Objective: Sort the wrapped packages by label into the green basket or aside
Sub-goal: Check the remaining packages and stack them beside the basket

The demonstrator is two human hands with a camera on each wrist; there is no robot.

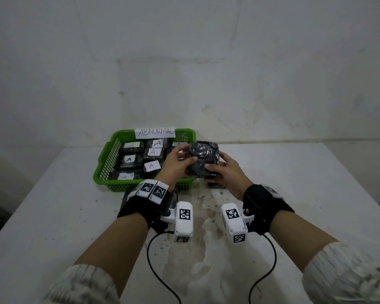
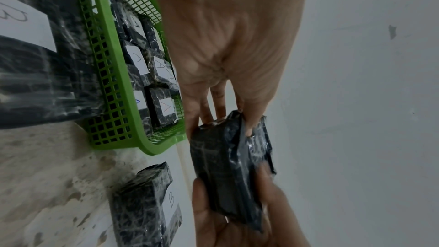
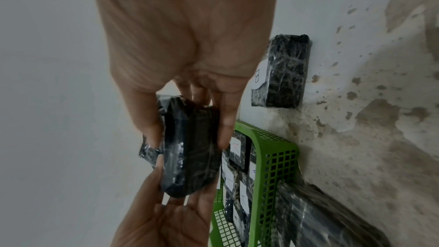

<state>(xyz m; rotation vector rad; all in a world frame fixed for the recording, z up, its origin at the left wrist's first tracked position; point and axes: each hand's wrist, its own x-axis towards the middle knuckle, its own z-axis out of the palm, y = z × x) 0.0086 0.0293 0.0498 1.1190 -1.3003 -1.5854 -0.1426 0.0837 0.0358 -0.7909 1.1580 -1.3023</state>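
Both hands hold one black package above the desk, at the right near corner of the basket.

The left hand (image 1: 176, 163) and the right hand (image 1: 225, 172) each have a narrow grip on the package (image 1: 203, 160), thumbs on top and fingers below; its label does not show. The green basket (image 1: 103, 165) stands just left of it, with a paper sign "ABNORMAL" (image 1: 155, 132) on its far rim and packages marked A (image 1: 151, 166) inside. A package marked B (image 2: 145, 202) lies on the stained desk (image 1: 294, 194) under the right hand. A second B package (image 2: 31, 44) lies in front of the basket, under the left wrist.
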